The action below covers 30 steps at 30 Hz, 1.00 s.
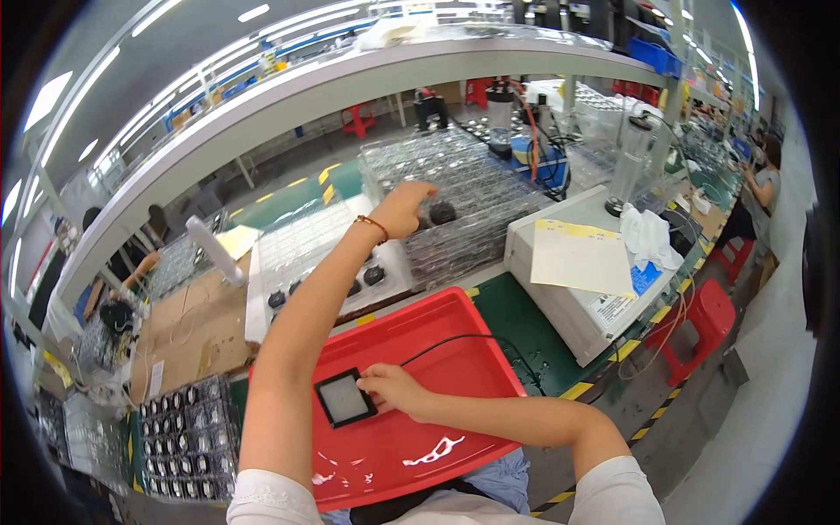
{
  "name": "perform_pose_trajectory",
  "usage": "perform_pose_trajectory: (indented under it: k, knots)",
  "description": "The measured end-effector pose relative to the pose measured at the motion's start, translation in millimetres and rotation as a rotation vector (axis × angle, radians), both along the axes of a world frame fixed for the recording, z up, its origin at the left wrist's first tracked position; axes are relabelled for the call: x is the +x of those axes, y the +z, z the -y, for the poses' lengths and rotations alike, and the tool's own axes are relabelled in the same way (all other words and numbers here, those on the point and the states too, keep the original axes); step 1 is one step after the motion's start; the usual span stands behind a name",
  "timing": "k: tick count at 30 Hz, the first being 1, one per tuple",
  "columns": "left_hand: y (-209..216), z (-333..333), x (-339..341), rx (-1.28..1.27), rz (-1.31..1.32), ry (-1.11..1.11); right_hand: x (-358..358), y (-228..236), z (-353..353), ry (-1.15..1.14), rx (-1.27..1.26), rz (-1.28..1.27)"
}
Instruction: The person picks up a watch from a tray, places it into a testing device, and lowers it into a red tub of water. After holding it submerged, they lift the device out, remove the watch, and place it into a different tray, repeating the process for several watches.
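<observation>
Right grip [395,389] closed, I have the flat square panel with a black frame and pale grey face [344,398] pinched by its right edge. That panel sits to the left of my fingers, over the glossy red plastic tray [446,385], nearer the tray's left edge than its right. A thin black cable [455,337] runs from beside my right grip over the tray's right edge.

My left grip [405,213] is stretched out beyond the tray's far edge, just beside a round black piece [443,213] on the stack of clear plastic trays [503,188]; I cannot tell whether those fingers hold anything.

Beneath is a green-topped counter [501,306], its right edge marked with yellow and black tape. Toward its left edge I see brown cardboard [188,324], and at the near left corner more clear trays [219,394] filled with round black parts. Toward the right edge stands a boxy off-white machine [549,319] carrying a cream paper sheet [573,254] and a crumpled white cloth [649,236].

Past the right edge, a red plastic stool [700,319] stands on the floor. A long white shelf [332,92] spans the far side under strip lights.
</observation>
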State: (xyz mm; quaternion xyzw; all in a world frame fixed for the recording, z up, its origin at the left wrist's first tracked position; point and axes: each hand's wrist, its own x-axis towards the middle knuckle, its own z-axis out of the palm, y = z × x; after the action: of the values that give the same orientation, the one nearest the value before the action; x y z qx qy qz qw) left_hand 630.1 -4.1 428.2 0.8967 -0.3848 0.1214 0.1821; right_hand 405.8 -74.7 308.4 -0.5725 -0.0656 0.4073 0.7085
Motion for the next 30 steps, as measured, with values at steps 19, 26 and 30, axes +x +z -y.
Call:
perform_pose_trajectory:
  k: [19, 26, 30]
  knots:
    - [-86, -295, -502, 0.169, -0.116, 1.363, 0, 47, 26, -0.012, 0.184, 0.089]
    - [-115, -332, -501, -0.085, -0.058, 1.548, 0, 45, 29, -0.052, 0.124, 0.151]
    - [-106, -328, -482, 0.057, -0.18, 1.671, 0, 43, 27, -0.073, 0.1, 0.15]
